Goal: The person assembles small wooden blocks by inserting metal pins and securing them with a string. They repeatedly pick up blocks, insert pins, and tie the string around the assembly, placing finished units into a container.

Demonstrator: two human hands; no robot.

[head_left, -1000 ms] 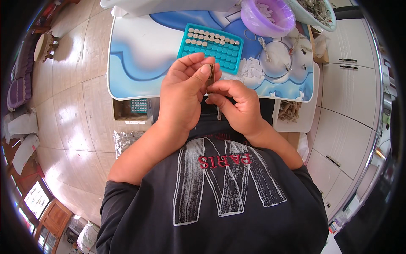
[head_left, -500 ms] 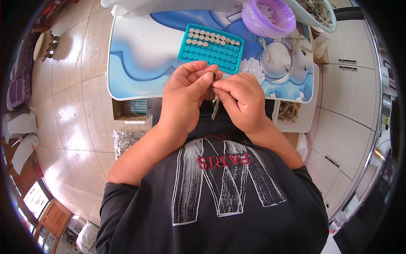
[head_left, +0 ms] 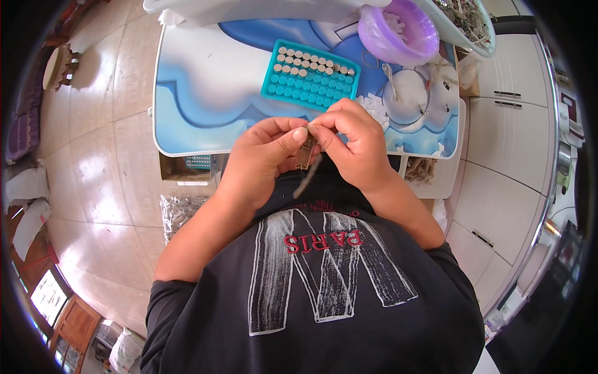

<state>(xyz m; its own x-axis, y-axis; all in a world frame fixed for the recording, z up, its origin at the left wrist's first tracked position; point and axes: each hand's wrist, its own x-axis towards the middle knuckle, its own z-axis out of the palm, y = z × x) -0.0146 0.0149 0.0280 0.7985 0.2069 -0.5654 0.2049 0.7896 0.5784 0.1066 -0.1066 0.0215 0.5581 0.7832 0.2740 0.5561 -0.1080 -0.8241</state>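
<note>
In front of my chest, my left hand point(head_left: 256, 163) pinches a small flat brown rectangular piece point(head_left: 305, 154) between thumb and fingers. Its broad face shows, and a thin grey strand point(head_left: 306, 179) hangs beside its lower end. My right hand point(head_left: 354, 148) is closed at the upper end of the piece, thumb and forefinger together; whatever lies between those fingertips is too small to make out. Just beyond my hands a teal tray point(head_left: 270, 68) lies on the table, with round pale discs point(head_left: 305, 64) filling its far rows and teal round spots showing in the nearer ones.
White slips point(head_left: 374, 110) are heaped right of the tray on the blue-and-white table point(head_left: 187, 50). A purple bowl point(head_left: 430, 55) and a pale basket point(head_left: 489, 43) stand at the far right. Below the table are a cardboard box point(head_left: 169, 169) on the left and brown pieces point(head_left: 421, 169) on the right.
Both hands have come slightly nearer my body. The brown piece has turned from end-on to show its broad face, and my right fingertips now meet its upper end.
</note>
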